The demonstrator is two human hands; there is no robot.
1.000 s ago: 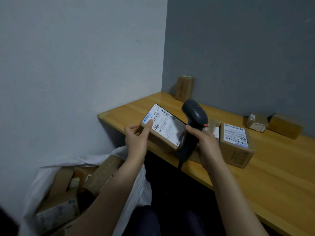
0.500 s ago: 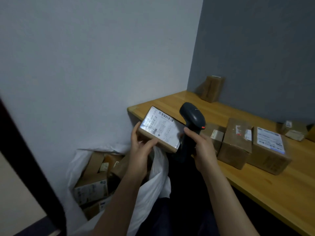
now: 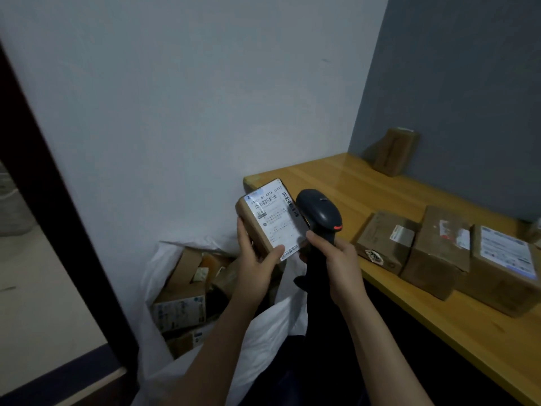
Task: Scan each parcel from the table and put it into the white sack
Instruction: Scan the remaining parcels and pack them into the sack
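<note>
The person's left hand [image 3: 257, 259] and right hand [image 3: 341, 265] are bare, with slender fingers [image 3: 317, 240]. The left forearm [image 3: 216, 341] and right forearm [image 3: 377, 341] are bare too, from the wrists to the lower edge of the view. Between the arms lies a dark garment [image 3: 292, 379], plain and faintly navy where light reaches it; what kind of clothing it is cannot be told.
</note>
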